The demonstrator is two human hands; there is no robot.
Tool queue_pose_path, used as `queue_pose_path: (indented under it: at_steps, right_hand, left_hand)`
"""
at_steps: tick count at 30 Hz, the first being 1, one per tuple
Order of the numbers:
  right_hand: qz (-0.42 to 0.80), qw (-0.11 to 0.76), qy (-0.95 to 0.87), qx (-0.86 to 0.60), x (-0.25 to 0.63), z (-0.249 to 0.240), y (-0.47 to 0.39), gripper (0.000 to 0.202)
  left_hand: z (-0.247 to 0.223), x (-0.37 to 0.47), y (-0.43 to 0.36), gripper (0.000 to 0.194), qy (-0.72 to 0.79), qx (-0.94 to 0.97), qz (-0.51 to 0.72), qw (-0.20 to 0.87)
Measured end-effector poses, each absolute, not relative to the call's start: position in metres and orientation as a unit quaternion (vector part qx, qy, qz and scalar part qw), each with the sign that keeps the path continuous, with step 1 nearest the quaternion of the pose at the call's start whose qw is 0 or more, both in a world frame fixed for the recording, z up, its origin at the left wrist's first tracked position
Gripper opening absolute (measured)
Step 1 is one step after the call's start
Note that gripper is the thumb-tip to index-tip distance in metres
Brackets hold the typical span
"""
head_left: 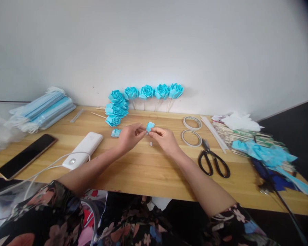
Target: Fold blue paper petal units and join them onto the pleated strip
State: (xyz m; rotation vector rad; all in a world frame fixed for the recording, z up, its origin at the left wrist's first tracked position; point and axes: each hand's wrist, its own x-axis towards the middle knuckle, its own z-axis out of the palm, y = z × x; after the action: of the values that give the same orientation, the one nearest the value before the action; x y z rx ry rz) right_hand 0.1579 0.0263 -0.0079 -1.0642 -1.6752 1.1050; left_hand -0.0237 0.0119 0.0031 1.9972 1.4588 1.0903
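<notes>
Between my two hands, over the middle of the wooden table, is a small folded blue piece (150, 126) that looks like paper or mask fabric. My left hand (131, 136) pinches its lower left edge with thumb and forefinger. From the other side my right hand (164, 138) grips its lower right part, also in a pinch. A few more blue pieces (115, 133) lie on the table just left of my left hand. Below my fingertips sits a tiny whitish bit (151, 144), too small to name. Blue handmade flowers (146, 92) on sticks lean against the wall behind.
Two tape rolls (191, 138) and black-handled scissors (213, 159) lie to the right, near translucent glue sticks (214, 134) and a pile of blue scraps (265, 152). At left are stacked face masks (45, 109), a phone (27, 155) and a white power bank (83, 150) with a cable.
</notes>
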Motion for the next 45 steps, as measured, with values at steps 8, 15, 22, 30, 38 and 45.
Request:
queue_pose_path:
  at_steps: [8,15,22,30,38,45]
  right_hand:
    - [0.430,0.465,-0.640,-0.435,0.163,-0.008,0.030,0.023]
    - [0.429,0.449,-0.648,-0.441,0.161,-0.011,0.030,0.021]
    - [0.404,0.431,-0.667,-0.453,0.158,-0.011,0.027,0.021]
    - [0.381,0.415,-0.685,-0.462,0.156,-0.012,0.025,0.018]
    - [0.363,0.413,-0.695,-0.463,0.157,-0.012,0.026,0.018]
    - [0.367,0.420,-0.689,-0.463,0.156,-0.012,0.026,0.018]
  left_hand:
    - [0.003,-0.008,0.017,0.016,0.523,0.710,0.436,0.178]
    - [-0.014,-0.007,0.012,0.019,0.529,0.696,0.453,0.175]
    - [-0.016,-0.010,0.012,0.017,0.537,0.695,0.438,0.194]
    - [-0.020,-0.009,0.012,0.019,0.536,0.681,0.448,0.219]
    - [-0.018,-0.007,0.012,0.020,0.541,0.680,0.443,0.221]
    - [-0.019,-0.008,0.013,0.022,0.541,0.691,0.429,0.215]
